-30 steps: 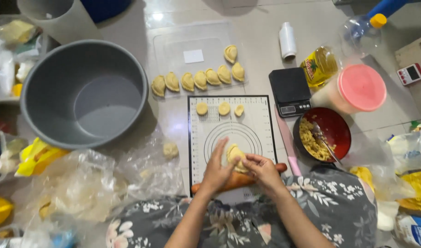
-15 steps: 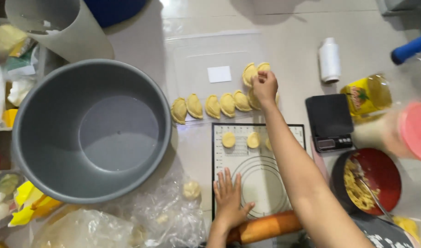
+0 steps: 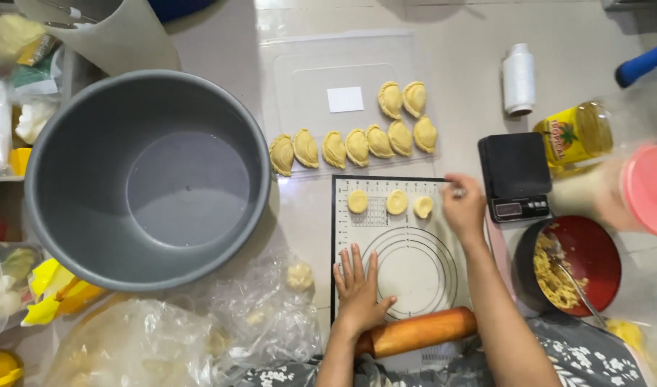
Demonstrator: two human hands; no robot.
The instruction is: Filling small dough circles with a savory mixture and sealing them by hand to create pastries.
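Resting hand: the left hand (image 3: 359, 290) lies flat and spread wide on the rolling mat (image 3: 407, 272), fingers fanned toward the far edge, holding nothing.
Reaching hand: the right hand (image 3: 463, 204) hangs over the far right corner of the mat with the fingers curled in narrow; whether it pinches anything I cannot tell, though a small pale speck shows at the fingertips.
Nearest dough: three small dough rounds (image 3: 395, 202) sit in a row along the far edge of the mat; the rightmost round (image 3: 423, 207) lies just beside the right hand, on its left.
Which hand is nearer: the right hand, clearly; the left hand is well apart from the row, at the near side of the mat.
Row axis: the rounds run left to right, parallel to the mat's far edge.
Rolling pin (image 3: 416, 332): lies at the near edge of the mat, long axis roughly left to right and slightly tilted, its left end passing under the left wrist.
Beyond the mat: folded pastries (image 3: 357, 145) stand in a line on a clear tray (image 3: 343, 64) just past the far edge.
Right of the mat: a black scale (image 3: 516, 175), then a red bowl of filling (image 3: 568, 265).
Left of the mat: a large grey basin (image 3: 148, 179) and crumpled plastic bags (image 3: 256, 315).
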